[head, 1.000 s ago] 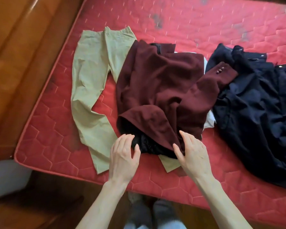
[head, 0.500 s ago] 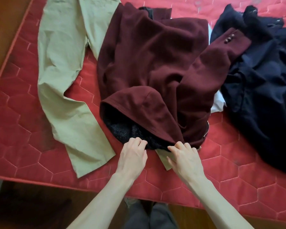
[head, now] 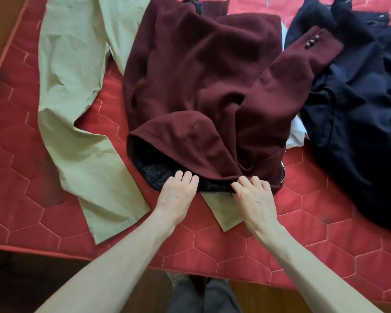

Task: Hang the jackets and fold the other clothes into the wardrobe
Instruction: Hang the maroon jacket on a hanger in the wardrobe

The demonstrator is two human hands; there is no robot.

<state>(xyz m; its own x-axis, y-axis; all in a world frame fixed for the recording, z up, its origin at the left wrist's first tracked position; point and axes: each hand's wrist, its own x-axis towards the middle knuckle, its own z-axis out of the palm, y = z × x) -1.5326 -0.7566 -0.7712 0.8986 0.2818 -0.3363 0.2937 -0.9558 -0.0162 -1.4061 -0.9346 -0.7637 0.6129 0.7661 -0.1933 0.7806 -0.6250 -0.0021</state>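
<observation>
A maroon hooded jacket (head: pixel 199 82) with black fleece lining lies crumpled on the red mattress (head: pixel 16 123), its hood toward me. My left hand (head: pixel 175 195) grips the black-lined hood edge with curled fingers. Just to the right, my right hand (head: pixel 254 197) pinches the jacket's near edge with bent fingers. Khaki trousers (head: pixel 72 105) lie flat to the left, one leg end showing under the jacket between my hands. A dark navy garment (head: pixel 357 114) is heaped on the right, partly under the maroon sleeve.
A white cloth (head: pixel 297 134) peeks out between the maroon jacket and the navy garment. The mattress's near edge (head: pixel 235 274) runs just in front of my legs. Wooden floor (head: pixel 0 26) shows at the far left.
Both hands moved forward from hovering open over the mattress to the jacket's near edge, and their fingers curled onto the fabric. The view has come closer to the clothes.
</observation>
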